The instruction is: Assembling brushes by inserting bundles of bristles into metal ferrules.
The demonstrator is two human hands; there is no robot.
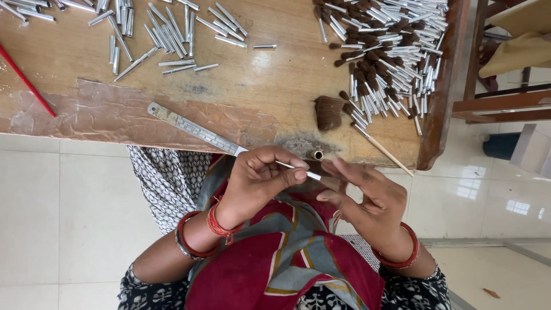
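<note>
The head view looks down at two hands close together over the lap; the left hand (255,178) pinches a thin silver tube (298,170) tight, likely to keep it steady; the right hand (361,192) has loose, bent fingers touching the tube's end, gripping nothing I can make out; a small brown tuft (329,112) sits on the wooden table (258,74), near a pile of finished brush tips (390,57) and bare tubes (166,31); I see no boxes or bowls.

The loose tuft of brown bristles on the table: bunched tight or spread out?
Spread out. The brown tuft fans wide at its free end, lying flat on the wooden table beside the finished brush heads.
</note>
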